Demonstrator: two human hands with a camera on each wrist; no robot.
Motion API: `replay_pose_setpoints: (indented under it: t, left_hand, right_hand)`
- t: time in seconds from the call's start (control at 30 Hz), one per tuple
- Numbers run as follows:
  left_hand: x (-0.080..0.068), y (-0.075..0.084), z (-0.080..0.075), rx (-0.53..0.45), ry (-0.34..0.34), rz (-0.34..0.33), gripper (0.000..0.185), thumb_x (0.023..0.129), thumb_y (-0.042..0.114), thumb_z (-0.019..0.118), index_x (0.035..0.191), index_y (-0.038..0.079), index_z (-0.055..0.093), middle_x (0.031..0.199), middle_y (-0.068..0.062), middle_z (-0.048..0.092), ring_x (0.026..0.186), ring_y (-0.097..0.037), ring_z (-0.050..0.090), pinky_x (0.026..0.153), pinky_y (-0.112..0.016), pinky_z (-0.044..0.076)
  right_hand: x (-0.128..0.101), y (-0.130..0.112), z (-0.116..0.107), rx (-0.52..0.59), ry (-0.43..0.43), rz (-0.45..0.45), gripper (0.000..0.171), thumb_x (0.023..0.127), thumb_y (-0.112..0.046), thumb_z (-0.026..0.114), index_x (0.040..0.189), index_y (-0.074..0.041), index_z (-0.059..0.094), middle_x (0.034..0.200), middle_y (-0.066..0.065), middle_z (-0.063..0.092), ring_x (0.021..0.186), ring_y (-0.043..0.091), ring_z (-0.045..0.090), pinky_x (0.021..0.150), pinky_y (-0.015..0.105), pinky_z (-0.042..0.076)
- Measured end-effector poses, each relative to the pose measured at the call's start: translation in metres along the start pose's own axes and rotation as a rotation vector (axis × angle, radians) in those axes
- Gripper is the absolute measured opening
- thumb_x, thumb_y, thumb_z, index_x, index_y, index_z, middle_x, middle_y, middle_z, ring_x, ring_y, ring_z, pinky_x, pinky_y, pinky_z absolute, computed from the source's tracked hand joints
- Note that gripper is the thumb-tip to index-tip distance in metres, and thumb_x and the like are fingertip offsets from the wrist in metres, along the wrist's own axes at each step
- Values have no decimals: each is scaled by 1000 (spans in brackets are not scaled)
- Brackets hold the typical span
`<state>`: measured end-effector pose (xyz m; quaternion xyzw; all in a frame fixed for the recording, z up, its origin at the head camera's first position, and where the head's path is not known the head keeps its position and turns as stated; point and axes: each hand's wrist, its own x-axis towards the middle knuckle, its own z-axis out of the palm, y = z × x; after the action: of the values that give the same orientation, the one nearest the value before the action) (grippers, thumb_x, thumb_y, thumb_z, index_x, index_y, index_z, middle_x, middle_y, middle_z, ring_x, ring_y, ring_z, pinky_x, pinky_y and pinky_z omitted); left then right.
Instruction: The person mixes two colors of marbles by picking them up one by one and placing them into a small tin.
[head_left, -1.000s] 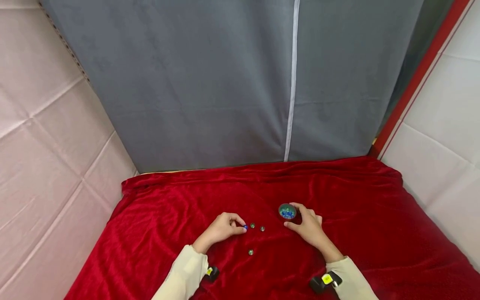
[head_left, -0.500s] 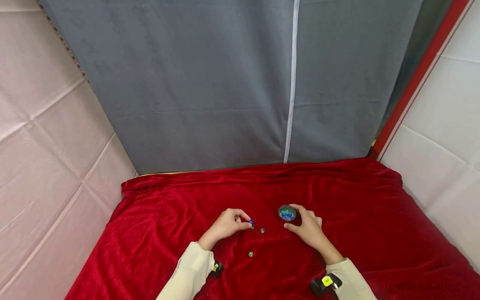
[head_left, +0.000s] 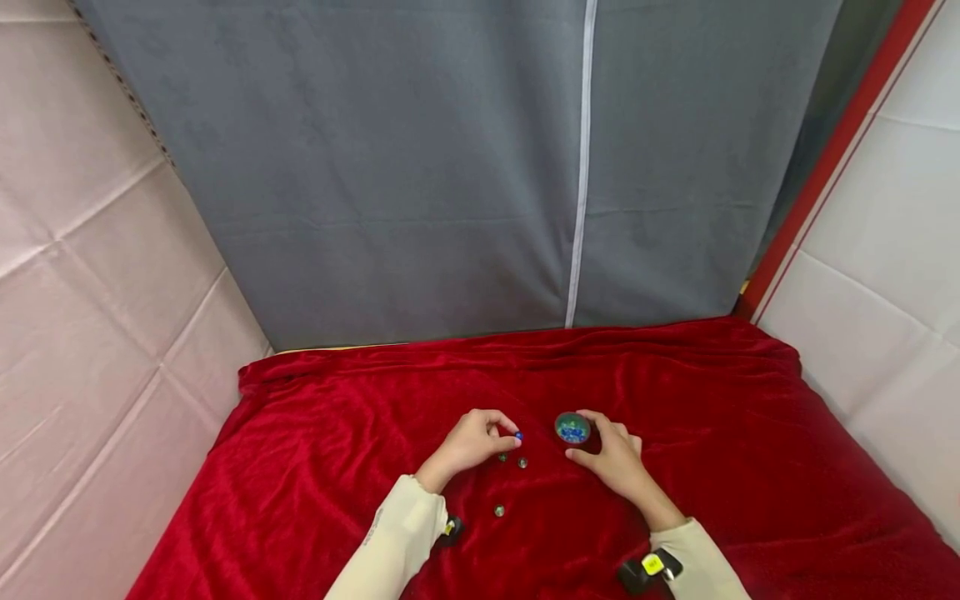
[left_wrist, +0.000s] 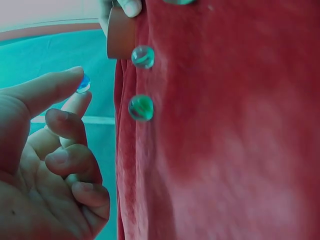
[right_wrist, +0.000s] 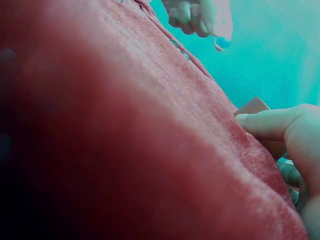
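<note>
My left hand (head_left: 513,436) pinches a small blue marble (head_left: 519,435) between thumb and forefinger, lifted a little off the red cloth (head_left: 360,467) and just left of a small round bowl (head_left: 573,427). The bowl holds blue and green marbles. My right hand (head_left: 589,437) grips the bowl from its right side, thumb in front. The left wrist view shows the blue marble (left_wrist: 83,83) at my fingertips, with the bowl (left_wrist: 121,32) beyond. Two greenish marbles (head_left: 502,457) (head_left: 522,462) lie just below my left hand; a third marble (head_left: 498,510) lies nearer me.
The red cloth covers the whole work surface, creased along its far edge. A grey curtain (head_left: 450,167) hangs behind, and pale padded walls (head_left: 90,292) close in on both sides. Black wrist cameras (head_left: 647,568) sit on both cream sleeves.
My left hand picked the blue marble off the cloth and carried it up and to the right, closer to the bowl. The right hand and bowl stayed put.
</note>
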<state>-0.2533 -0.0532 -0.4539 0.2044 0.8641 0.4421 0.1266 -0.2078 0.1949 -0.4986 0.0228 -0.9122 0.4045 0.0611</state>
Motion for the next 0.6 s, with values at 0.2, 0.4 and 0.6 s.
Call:
replay_pose_setpoints:
  t: [0.2,0.4,0.6]
  left_hand:
    - [9,11,9,5,-8,4,12,83,25,74,91,16,74,53,5,49,47,-8,43,47,-22,38]
    - [21,16,17,-9,-10,1,13,83,25,74,92,16,74,52,5,49,45,-8,43,45,-22,38]
    - [30,21,24,-35,-6,15,16,83,26,74,93,14,75,52,4,48,44,-9,41,43,-21,34]
  right_hand:
    - [0,1,1,-4,7,-2,63,78,-25,79,132,-8,52,126,15,61,112,34,47,82,43,21]
    - [2,1,0,-5,-13,16,63,79,-26,79,133,-9,51,128,14,61,114,34,46,84,44,21]
    - [3,-1,1,-5,-12,14,63,78,-26,79,133,-8,52,129,14,60,114,35,47,83,44,21]
